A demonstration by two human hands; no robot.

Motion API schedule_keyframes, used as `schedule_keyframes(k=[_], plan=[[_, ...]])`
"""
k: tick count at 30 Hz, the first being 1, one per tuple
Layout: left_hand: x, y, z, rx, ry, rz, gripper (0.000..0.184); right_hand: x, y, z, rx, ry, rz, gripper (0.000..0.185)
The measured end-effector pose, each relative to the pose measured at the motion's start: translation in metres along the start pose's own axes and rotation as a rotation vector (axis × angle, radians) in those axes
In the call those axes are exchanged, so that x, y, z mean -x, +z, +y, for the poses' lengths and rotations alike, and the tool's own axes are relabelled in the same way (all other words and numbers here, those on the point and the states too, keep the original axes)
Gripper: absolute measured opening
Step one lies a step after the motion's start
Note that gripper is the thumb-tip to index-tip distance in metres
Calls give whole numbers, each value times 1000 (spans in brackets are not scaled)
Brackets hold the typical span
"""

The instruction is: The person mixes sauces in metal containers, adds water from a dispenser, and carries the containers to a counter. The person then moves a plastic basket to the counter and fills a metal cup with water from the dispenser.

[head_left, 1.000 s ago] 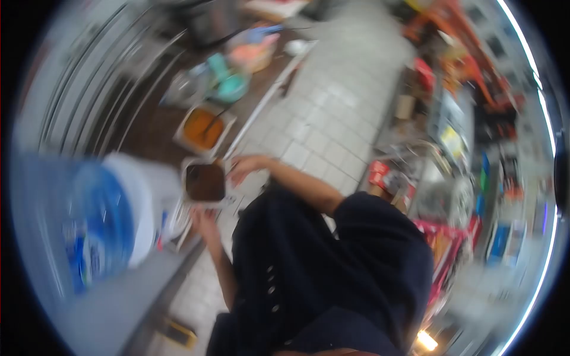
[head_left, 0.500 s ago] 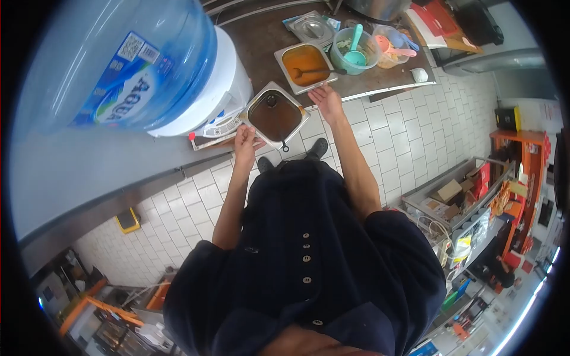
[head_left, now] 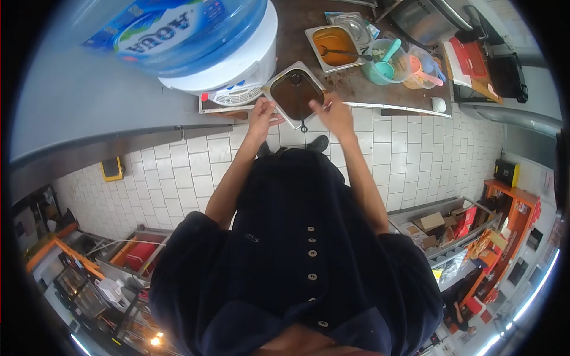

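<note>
A square metal pan (head_left: 279, 108) of dark brown liquid sits over the table's front edge, tilted a little in the view. A dark ladle (head_left: 303, 113) rests in it, its ringed handle end over the near rim. My left hand (head_left: 261, 120) grips the pan's left side, fingers closed at the rim. Blurred by motion, my right hand (head_left: 338, 117) is at the right corner, its thumb by the rim; whether it grips cannot be made out. Farther back stands a second metal pan (head_left: 327, 67) with orange sauce and a dark spoon (head_left: 347, 54).
A water dispenser (head_left: 237, 80) with a large blue bottle (head_left: 196, 35) stands at left. Right of the pans are a tub with a turquoise scoop (head_left: 385, 69), a tub with pink spoons (head_left: 420, 70), a metal lid (head_left: 350, 26) and a large pot (head_left: 424, 24). Tiled floor (head_left: 392, 148) lies below.
My right hand has left the orange-sauce pan, which now sits farther back on the table, and moved to the brown-liquid pan. My left hand stays on that pan. The view has shifted.
</note>
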State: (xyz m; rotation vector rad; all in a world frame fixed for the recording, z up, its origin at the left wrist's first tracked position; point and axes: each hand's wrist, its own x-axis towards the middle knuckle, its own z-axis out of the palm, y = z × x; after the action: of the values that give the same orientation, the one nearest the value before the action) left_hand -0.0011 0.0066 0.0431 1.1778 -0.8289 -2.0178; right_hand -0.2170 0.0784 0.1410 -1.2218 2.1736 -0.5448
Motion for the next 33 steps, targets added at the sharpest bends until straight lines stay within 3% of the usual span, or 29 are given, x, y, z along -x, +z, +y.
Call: schedule_keyframes(k=[3,4,8,10,15,18,22,24,31,33], plan=[[0,5,-4,36,5,1,12,22,42,14,146,-132,6,54],[-1,7,-4,28,5,-12,11,17,49,18,67,-68,-106,56],[-9,8,-6,27,12,-23,11,2,50,14,-4,15,-143,50],[-13,5,-8,20,3,-32,13,-4,33,-8,216,-43,56,36],[-19,7,-9,27,19,-63,15,-44,10,-13,332,-116,50,22],[-23,4,-12,40,17,-84,15,-50,-12,-5,488,-338,-17,17],[-25,2,-14,27,27,-85,17,-40,-24,-7,723,-339,-88,18],[-22,3,-14,38,20,-74,17,-35,-22,-9,834,-270,-229,20],[-22,3,-13,81,47,-70,15,-31,11,-20,769,-283,-316,20],[-21,3,-14,100,48,-68,15,-45,27,-6,610,-284,-280,15]])
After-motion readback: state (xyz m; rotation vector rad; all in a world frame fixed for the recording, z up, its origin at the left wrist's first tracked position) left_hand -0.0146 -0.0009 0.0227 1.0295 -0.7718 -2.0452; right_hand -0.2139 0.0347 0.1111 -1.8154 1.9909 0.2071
